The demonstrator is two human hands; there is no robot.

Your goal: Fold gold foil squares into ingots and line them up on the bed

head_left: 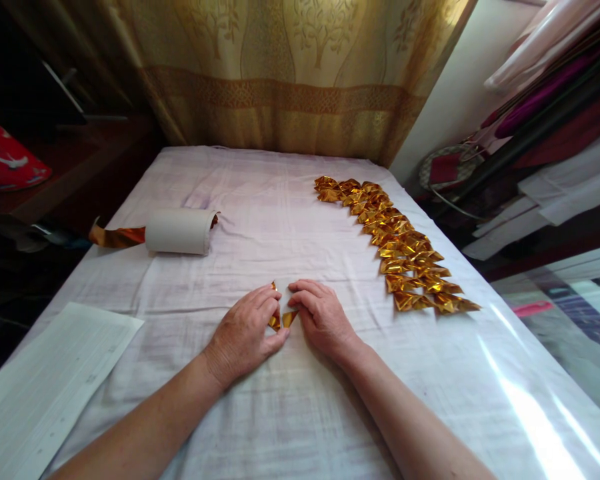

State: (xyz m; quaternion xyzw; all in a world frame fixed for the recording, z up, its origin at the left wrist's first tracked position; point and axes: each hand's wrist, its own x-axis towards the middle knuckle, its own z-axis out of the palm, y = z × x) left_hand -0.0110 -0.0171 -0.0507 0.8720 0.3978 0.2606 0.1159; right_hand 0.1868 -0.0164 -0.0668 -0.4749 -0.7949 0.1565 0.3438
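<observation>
Near the middle of the table, my left hand [250, 327] and my right hand [323, 315] face each other over a small piece of folded gold foil [289, 319]. The foil shows in the narrow gap between them, with slanted creases. My left thumb and fingers close around its left part. The fingers of my right hand are bent and press its right side; their tips partly hide it. Off to the right, several folded gold foil pieces [397, 233] lie in overlapping rows. A white cardboard tube [177, 231] lies on its side at left, gold foil strip [117, 236] sticking out of it.
A pale cloth [290, 413] covers the table. A printed paper sheet [65, 387] lies at the front left. Gold curtains [290, 80] hang behind the far edge. Clothes [565, 133] hang at the right, and a red patterned object [10, 157] stands on a dark shelf at left.
</observation>
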